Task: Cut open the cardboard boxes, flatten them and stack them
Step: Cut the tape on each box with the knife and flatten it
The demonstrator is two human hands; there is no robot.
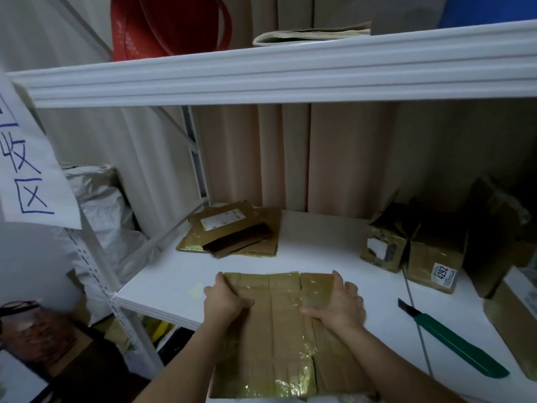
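Note:
A flattened cardboard box (279,324), brown with shiny tape strips, lies on the white shelf (334,245) right in front of me. My left hand (225,301) grips its far left corner, thumb on top. My right hand (338,305) holds its far right edge, fingers pressed on the cardboard. At the back left of the shelf lies a stack of flattened boxes (232,231). Uncut boxes (406,245) stand at the right, one with a label reading 4292. A green utility knife (453,343) with its blade out lies on the shelf to my right.
A white upper shelf beam (290,74) crosses overhead, carrying a red bag (162,24) and folded paper. Grey plastic parcels (98,210) fill the neighbouring bay at left. A handwritten paper sign (26,170) hangs at the left upright. More cardboard (511,324) sits at the far right.

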